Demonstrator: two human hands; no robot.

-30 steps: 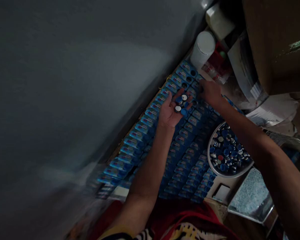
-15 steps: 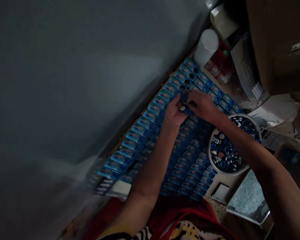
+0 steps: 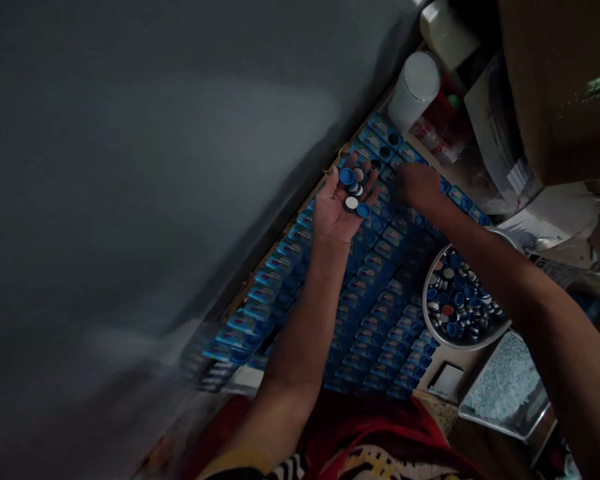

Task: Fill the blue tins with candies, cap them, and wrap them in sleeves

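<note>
My left hand (image 3: 334, 203) is palm up with its fingers loosely spread, holding several small round blue and white caps (image 3: 351, 202). Beneath both hands lie rows of blue printed packs (image 3: 373, 270), most with a round blue piece at one end; a few at the far end show dark round holes. My right hand (image 3: 420, 185) is over the packs, right of the left hand, its fingers bent downward and closed. Shadow hides its fingertips and anything in them. A round metal bowl (image 3: 427, 319) full of similar blue and white caps sits below my right forearm.
A grey wall (image 3: 155, 167) runs along the left side of the packs. At the far end stands a white lidded container (image 3: 414, 90). A cardboard box (image 3: 560, 133) is at upper right; a clear tray of pale bits (image 3: 505, 383) lies below the bowl.
My hands have moved apart. The left has turned its palm up, with the caps showing, and the right has moved right from the left palm to over the packs.
</note>
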